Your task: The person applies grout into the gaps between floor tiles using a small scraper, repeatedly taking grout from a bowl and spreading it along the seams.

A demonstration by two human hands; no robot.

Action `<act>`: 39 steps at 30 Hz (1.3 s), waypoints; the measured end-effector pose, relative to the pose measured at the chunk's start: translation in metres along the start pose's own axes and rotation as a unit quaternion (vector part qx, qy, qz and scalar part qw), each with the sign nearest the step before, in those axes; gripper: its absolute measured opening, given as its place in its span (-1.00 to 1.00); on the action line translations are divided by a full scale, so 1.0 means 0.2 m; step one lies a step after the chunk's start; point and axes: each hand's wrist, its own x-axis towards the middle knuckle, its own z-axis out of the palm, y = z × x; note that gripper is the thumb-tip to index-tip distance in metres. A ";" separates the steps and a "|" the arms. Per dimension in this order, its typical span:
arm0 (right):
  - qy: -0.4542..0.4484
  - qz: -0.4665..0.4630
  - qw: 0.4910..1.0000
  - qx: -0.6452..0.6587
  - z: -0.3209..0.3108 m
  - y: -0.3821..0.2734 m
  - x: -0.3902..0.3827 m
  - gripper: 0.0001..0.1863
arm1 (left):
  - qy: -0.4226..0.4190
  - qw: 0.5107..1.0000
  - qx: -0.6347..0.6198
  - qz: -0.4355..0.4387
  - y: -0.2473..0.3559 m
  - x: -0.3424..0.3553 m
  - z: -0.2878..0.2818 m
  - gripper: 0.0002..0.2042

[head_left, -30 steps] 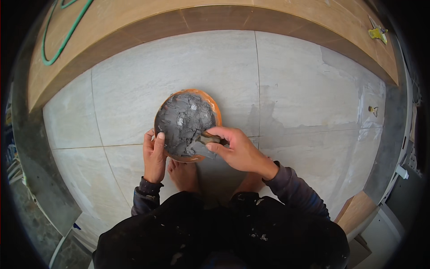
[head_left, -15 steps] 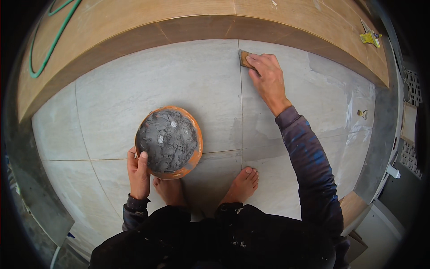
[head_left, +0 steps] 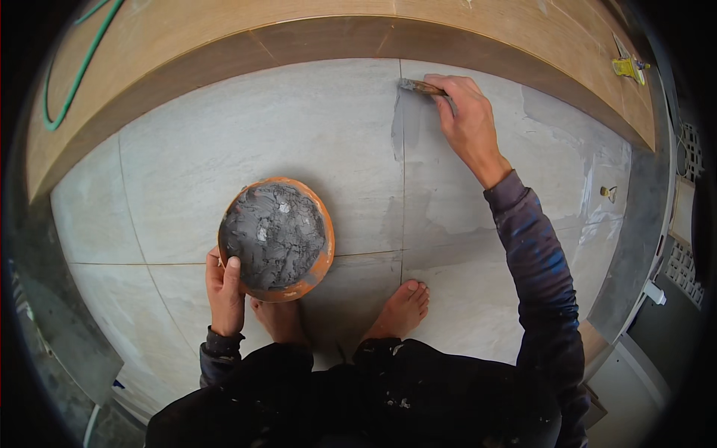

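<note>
My left hand [head_left: 225, 293] grips the near-left rim of a round orange bowl [head_left: 326, 261], thumb on the inside edge. Thick grey grout [head_left: 276, 235] fills most of it. Farther off, my right hand [head_left: 469, 123] is closed on a small brown grout float [head_left: 424, 87] with grey paste along its tip. The float is tilted, its tip over the far end of a joint between pale grey floor tiles [head_left: 261, 127]. A wet grey smear [head_left: 399, 127] lies along that joint, just nearer than the float. My right fingers partly hide the tool.
A raised wood-look tiled step [head_left: 321, 41] curves along the far side. On it lie a green hose [head_left: 86, 75] at left and a small yellow packet [head_left: 631, 69] at right. A small yellowish bit [head_left: 609, 193] sits on the right tiles. My bare feet [head_left: 397, 310] stand nearby.
A fresh grey smear now lies along the far part of the joint. My right hand has shifted slightly right and turned the float more edge-on. The bowl is slightly farther left.
</note>
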 end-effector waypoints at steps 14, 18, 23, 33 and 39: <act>-0.118 -0.086 0.979 -0.139 0.01 -0.26 -0.63 -0.58 | 0.012 1.000 -0.024 0.000 -0.01 0.01 0.01 -0.61; -0.156 -0.065 0.978 -0.121 -0.07 -0.40 -0.93 -0.57 | -0.009 1.000 -0.014 0.003 -0.01 0.02 -0.03 -0.61; -0.083 0.074 0.993 0.044 -0.16 -0.36 -0.71 -0.56 | -0.017 0.999 -0.029 0.007 -0.03 0.02 -0.02 -0.63; -0.003 -0.111 0.984 -0.136 0.17 -0.10 -0.10 -0.65 | 0.039 0.998 -0.052 -0.012 0.01 0.01 0.07 -0.63; -0.115 -0.083 0.982 -0.123 0.01 -0.34 -0.81 -0.55 | 0.004 1.000 -0.020 0.002 -0.03 0.04 0.01 -0.47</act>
